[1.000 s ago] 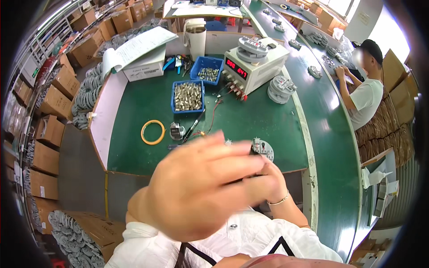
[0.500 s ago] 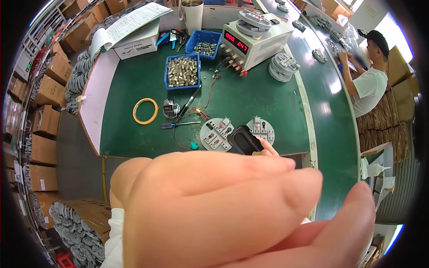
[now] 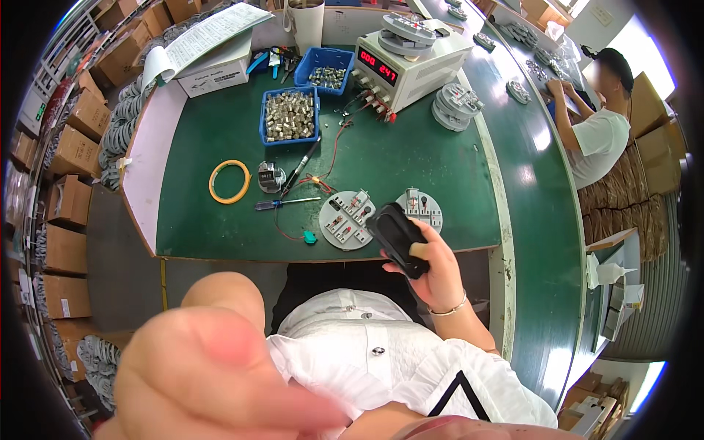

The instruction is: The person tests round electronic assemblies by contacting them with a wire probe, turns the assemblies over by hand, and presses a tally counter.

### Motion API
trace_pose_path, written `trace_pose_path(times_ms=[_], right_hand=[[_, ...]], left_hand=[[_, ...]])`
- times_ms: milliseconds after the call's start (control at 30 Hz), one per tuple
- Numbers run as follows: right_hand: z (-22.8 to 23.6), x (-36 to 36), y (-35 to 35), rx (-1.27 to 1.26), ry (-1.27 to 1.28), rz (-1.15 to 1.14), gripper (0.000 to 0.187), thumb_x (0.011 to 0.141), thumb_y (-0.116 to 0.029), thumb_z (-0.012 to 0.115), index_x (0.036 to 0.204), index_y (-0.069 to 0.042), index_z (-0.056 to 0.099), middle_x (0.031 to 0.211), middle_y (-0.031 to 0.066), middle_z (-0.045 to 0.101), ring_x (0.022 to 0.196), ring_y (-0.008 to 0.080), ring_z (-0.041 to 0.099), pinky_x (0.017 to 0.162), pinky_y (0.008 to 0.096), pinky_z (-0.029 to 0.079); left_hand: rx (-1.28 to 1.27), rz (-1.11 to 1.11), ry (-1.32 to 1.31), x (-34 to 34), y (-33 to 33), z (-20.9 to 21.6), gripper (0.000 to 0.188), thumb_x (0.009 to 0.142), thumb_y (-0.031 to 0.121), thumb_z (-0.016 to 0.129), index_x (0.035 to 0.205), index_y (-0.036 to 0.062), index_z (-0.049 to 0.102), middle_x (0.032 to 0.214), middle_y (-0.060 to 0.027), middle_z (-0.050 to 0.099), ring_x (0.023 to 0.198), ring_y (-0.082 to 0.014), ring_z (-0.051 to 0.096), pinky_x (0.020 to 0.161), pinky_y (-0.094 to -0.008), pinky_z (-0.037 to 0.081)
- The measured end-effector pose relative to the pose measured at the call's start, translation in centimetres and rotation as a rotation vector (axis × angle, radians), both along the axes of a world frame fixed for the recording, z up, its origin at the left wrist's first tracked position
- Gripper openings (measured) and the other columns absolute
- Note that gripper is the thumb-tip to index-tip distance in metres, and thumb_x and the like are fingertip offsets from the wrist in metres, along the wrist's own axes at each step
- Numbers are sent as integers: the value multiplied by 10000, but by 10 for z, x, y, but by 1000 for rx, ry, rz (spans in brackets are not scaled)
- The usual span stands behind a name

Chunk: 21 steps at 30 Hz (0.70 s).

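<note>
My right hand point(image 3: 441, 273) is closed around a black oblong handheld object point(image 3: 400, 236) with rounded ends; its exact kind does not show. It is held at the front edge of the green table, partly covering two round grey discs, a left disc point(image 3: 343, 233) and a right disc point(image 3: 433, 215), both fitted with small parts. Very large and close at the lower left is my left hand point(image 3: 198, 359), bent at the knuckles and blurred, with one finger stretching right. Its other fingers are mostly hidden, and I see nothing in it.
On the table are a screwdriver point(image 3: 286, 204), a chrome tally counter point(image 3: 270, 177), a yellow tape ring point(image 3: 229, 182), a blue bin point(image 3: 317, 121) of metal parts and a power supply point(image 3: 411, 70) bearing stacked discs. A co-worker point(image 3: 598, 139) sits at the right bench.
My left hand has moved down and left, uncovering my white shirt and right forearm. My right hand has drawn slightly nearer with the black object, which is now tilted differently.
</note>
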State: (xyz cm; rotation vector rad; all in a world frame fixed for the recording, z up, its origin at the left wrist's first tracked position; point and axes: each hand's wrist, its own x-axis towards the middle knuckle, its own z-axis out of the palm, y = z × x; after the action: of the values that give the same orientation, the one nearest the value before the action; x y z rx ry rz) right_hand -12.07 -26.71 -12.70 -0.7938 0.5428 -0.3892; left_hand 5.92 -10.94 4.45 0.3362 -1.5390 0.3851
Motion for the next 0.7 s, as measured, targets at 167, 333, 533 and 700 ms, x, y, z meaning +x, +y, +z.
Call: trace_pose_path(times_ms=[167, 333, 533, 700], right_hand=[[16, -9, -35, 54, -154, -263, 524, 1037, -353, 443, 1393, 16, 552, 1299, 201, 661, 1030, 331, 718, 733, 481, 663], [52, 32, -119, -202, -21, -501, 382, 1036, -278, 562, 1249, 34, 617, 1207, 162, 691, 984, 272, 703, 737, 449, 652], [48, 137, -307, -923, 51, -622, 384, 998, -252, 636, 1259, 26, 677, 1154, 130, 705, 1020, 208, 676, 812, 369, 595], [57, 215, -348, -1105, 277, -723, 418, 946, -292, 691, 1225, 20, 707, 1158, 144, 721, 1043, 227, 692, 933, 362, 544]], left_hand=[[78, 326, 92, 12, 14, -95, 356, 1018, 101, 577, 1369, 85, 525, 1164, -107, 656, 925, -296, 686, 744, -436, 583], [739, 897, -6, 41, 34, -227, 557, 863, -20, 678, 1381, -44, 473, 1288, -233, 630, 1118, -413, 645, 1034, -526, 498], [858, 1122, 36, 29, 24, -272, 610, 876, 111, 698, 1415, -39, 456, 1415, -211, 556, 1351, -467, 482, 1183, -663, 249], [984, 1184, 3, 28, 25, -274, 625, 869, 173, 716, 1406, -22, 463, 1433, -206, 536, 1376, -468, 450, 1202, -681, 165]])
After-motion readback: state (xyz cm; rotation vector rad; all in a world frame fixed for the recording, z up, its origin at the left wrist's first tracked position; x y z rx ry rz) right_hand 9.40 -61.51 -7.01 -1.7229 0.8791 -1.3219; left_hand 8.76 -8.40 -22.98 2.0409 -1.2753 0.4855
